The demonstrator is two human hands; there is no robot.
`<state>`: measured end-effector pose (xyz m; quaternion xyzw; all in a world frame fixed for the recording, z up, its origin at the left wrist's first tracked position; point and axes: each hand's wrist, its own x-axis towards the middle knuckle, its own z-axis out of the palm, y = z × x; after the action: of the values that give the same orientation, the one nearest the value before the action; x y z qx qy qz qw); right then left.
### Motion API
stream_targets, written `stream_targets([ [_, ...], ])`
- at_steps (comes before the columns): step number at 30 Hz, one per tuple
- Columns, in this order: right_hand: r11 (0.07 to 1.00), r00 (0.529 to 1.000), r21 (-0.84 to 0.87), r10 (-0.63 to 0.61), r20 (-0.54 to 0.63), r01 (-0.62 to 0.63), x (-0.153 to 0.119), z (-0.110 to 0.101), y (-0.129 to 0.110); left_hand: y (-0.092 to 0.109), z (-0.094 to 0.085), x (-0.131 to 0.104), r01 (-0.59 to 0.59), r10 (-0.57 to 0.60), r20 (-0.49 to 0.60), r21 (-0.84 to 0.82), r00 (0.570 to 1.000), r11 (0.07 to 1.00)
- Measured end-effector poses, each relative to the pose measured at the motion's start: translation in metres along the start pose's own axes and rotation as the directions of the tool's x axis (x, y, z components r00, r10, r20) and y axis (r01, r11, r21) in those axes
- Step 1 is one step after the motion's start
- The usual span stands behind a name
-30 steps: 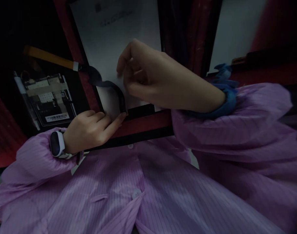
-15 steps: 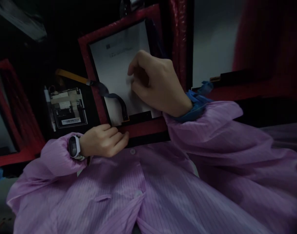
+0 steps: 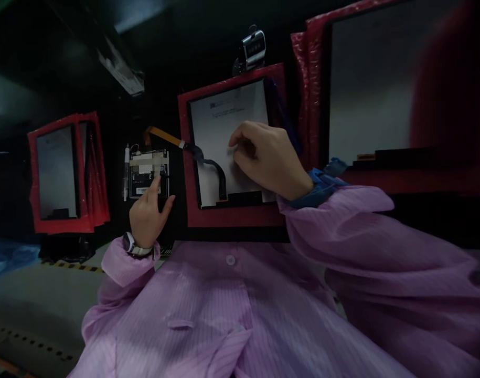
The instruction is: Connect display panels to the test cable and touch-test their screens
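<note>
My left hand has its index finger stretched out onto a small circuit board, with the thumb spread apart. An orange flat cable runs from the board to a dark ribbon cable, which curves down to the lower edge of a display panel. That panel lies white side up on a red foam sheet. Above the panel, my right hand is closed in a pinch with curled fingers; whether anything sits between the fingertips cannot be made out. A blue wrist strap circles the right wrist.
Left of the board stands a white pen-like stick. More panels in red wrap lie at the left and right. A metal hand counter sits behind the middle panel. Dark blue material lies along that panel's right side.
My left hand has moved from the panel's lower left corner onto the circuit board, its index finger now extended. The right hand keeps its pinch above the panel. The view has shifted.
</note>
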<state>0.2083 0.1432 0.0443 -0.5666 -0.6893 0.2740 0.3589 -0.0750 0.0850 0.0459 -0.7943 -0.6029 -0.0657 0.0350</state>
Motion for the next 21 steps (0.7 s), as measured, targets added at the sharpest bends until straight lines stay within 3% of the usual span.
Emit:
stream_targets([
  [14, 0.995, 0.993, -0.049, -0.086, -0.082, 0.082, -0.009, -0.009, -0.009, 0.003, 0.001, 0.0, -0.054, 0.047, 0.06, 0.125, 0.997, 0.991],
  [18, 0.983, 0.981, -0.144, -0.131, -0.142, 0.11, -0.029, -0.015, -0.015, -0.003, 0.002, 0.002, -0.081, 0.077, 0.035, 0.13, 0.996, 0.988],
  [21, 0.951, 0.979, -0.303, -0.115, -0.167, 0.06, -0.054, -0.016, -0.018, -0.008, 0.002, 0.003, -0.084, 0.084, 0.002, 0.089, 0.996, 0.992],
])
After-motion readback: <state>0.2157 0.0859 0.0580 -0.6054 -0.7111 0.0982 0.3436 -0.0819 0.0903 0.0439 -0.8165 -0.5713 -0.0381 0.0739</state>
